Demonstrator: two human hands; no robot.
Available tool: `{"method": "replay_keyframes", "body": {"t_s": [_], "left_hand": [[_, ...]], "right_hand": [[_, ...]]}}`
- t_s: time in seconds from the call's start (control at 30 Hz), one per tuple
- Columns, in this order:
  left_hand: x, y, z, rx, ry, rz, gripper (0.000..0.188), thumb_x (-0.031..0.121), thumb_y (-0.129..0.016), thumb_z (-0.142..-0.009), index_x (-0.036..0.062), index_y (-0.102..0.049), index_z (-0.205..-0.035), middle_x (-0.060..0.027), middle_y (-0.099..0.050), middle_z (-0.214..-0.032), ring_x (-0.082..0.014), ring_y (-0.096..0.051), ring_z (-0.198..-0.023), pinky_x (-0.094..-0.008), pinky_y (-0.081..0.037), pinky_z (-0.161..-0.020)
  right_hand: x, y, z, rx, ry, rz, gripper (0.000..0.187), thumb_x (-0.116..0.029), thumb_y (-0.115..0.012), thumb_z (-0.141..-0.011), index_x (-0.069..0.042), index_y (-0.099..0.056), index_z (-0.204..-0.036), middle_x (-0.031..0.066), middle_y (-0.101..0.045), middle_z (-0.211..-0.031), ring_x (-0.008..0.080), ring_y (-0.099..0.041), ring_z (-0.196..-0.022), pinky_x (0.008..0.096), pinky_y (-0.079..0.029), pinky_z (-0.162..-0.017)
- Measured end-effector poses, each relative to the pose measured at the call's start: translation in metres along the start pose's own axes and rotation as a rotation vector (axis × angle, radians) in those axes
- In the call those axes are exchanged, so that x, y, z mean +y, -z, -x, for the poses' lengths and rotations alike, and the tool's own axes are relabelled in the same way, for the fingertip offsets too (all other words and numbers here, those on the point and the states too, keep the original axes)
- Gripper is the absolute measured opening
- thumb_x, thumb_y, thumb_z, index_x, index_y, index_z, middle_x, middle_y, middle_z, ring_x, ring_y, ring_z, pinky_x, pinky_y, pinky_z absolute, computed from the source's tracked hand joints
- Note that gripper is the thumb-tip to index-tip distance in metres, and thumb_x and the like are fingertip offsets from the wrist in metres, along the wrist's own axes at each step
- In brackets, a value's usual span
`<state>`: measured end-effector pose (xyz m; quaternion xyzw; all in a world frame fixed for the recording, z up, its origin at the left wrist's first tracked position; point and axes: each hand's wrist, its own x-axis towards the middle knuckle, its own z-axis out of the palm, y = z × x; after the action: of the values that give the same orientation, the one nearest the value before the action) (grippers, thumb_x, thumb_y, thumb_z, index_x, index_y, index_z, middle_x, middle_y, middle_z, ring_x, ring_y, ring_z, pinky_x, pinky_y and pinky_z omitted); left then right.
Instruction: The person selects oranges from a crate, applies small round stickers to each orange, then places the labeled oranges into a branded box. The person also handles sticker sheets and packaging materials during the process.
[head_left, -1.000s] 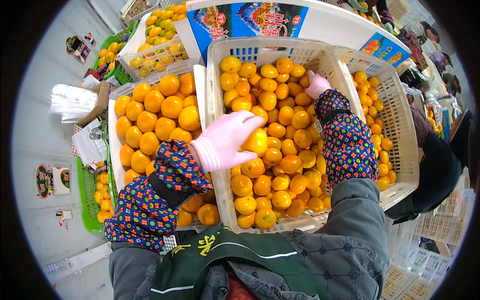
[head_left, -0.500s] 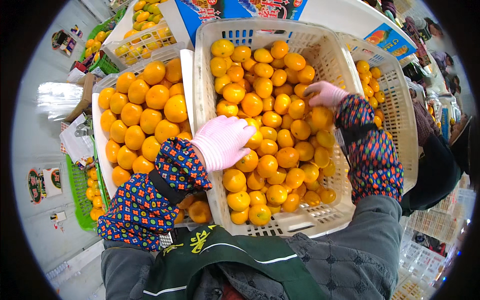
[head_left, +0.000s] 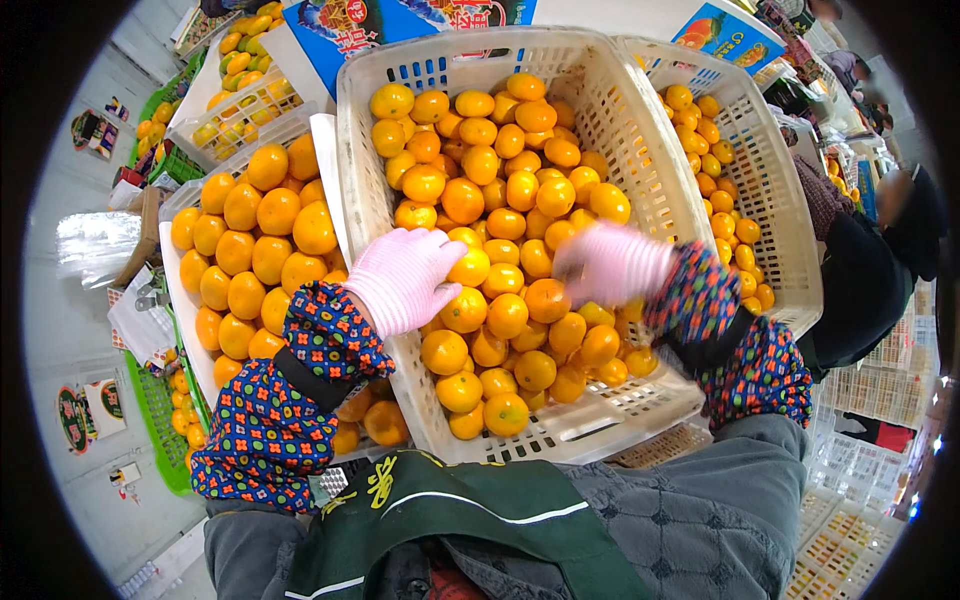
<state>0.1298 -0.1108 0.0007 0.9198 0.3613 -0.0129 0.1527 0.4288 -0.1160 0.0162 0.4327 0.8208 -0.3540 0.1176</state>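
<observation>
A white slatted plastic crate (head_left: 655, 150) in front of me holds many small orange mandarins (head_left: 535, 370). My left hand (head_left: 400, 280), in a pink striped glove, rests at the crate's left side. Its thumb and fingers are apart, touching or close beside a mandarin (head_left: 469, 267) that lies among the others. Over the middle right of the pile is my right hand (head_left: 612, 265), gloved the same way. It is smeared by motion, so its fingers and anything in them cannot be made out. Patterned sleeve covers wrap both forearms.
Larger oranges (head_left: 240, 250) fill a white-lined crate on the left. Another slatted crate (head_left: 800, 240) with mandarins adjoins on the right. Blue printed cardboard (head_left: 400, 25) stands behind. A green basket (head_left: 150, 420) is at far left, and a person in dark clothing (head_left: 865, 290) at right.
My right hand has moved from the crate's right side inward and nearer to me over the mandarins. The left hand stays at the left side. The whole view has shifted somewhat.
</observation>
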Motion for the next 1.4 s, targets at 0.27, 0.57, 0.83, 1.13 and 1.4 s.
{"method": "replay_keyframes", "body": {"t_s": [0.27,0.57,0.83,1.13,1.4], "left_hand": [[0.000,-0.003,0.000,0.076,-0.013,0.041,0.038,0.026,-0.070,-0.083,0.0075,-0.061,-0.115,-0.0128,-0.063,-0.099,-0.0340,-0.062,-0.095,-0.0430,-0.051,-0.083],[0.008,0.007,-0.002,0.328,-0.026,0.401,0.061,0.018,-0.072,-0.080,0.0087,-0.052,-0.137,-0.0172,-0.057,-0.129,-0.0362,-0.054,-0.122,-0.0417,-0.045,-0.103],[0.022,0.030,-0.001,0.271,0.045,0.985,0.063,0.008,-0.075,-0.081,0.0040,-0.050,-0.139,-0.0090,-0.063,-0.123,-0.0199,-0.058,-0.118,-0.0330,-0.048,-0.100],[-0.001,0.043,0.029,0.012,0.143,1.146,0.043,0.021,-0.058,-0.098,-0.0023,-0.053,-0.134,-0.0097,-0.068,-0.104,-0.0160,-0.066,-0.093,-0.0312,-0.056,-0.081],[0.034,0.033,0.069,0.219,0.035,0.172,0.076,0.029,-0.081,-0.075,0.0057,-0.044,-0.138,-0.0194,-0.053,-0.118,-0.0395,-0.056,-0.113,-0.0446,-0.049,-0.096]], "right_hand": [[0.084,0.021,-0.036,0.135,-0.630,0.421,0.037,-0.016,-0.069,-0.081,-0.003,-0.062,-0.115,0.0203,-0.067,-0.112,0.0375,-0.065,-0.107,0.0432,-0.055,-0.087],[0.068,0.040,-0.035,0.384,-0.413,-0.711,0.053,-0.028,-0.075,-0.069,0.003,-0.067,-0.112,0.0124,-0.072,-0.094,0.0215,-0.068,-0.079,0.0326,-0.053,-0.064],[-0.034,-0.011,-0.040,-0.014,0.053,-1.789,0.062,-0.062,-0.041,-0.100,-0.006,-0.059,-0.120,0.0121,-0.071,-0.088,0.0196,-0.069,-0.065,0.0279,-0.050,-0.048],[-0.084,-0.026,-0.034,0.287,0.075,-1.693,0.053,-0.055,-0.042,-0.102,-0.008,-0.058,-0.120,0.0076,-0.069,-0.093,0.0166,-0.062,-0.060,0.0277,-0.050,-0.050],[-0.147,-0.060,-0.033,0.371,0.154,-1.538,0.046,-0.038,-0.050,-0.104,-0.001,-0.052,-0.131,0.0074,-0.064,-0.113,0.0160,-0.066,-0.088,0.0287,-0.055,-0.069]]}}
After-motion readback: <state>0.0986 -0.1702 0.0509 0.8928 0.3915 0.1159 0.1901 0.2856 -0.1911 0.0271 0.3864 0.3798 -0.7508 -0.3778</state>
